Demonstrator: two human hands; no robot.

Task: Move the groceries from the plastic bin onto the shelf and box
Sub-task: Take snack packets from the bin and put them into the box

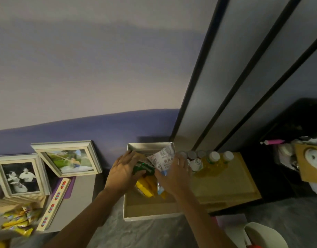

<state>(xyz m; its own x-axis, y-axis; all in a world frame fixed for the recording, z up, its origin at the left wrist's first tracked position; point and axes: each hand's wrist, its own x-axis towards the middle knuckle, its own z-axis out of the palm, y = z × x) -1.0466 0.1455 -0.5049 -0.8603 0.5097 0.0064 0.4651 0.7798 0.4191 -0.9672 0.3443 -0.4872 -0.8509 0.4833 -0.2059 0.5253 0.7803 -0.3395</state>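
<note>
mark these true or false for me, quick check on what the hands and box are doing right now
1. The left hand grips a green packet over the box. True.
2. The right hand holds nothing. False: its fingers hold a white printed packet.
3. Bottles of yellow liquid stand to the right of the box. True.
4. No yellow packets are in the box. False: yellow packets lie inside it.
</note>
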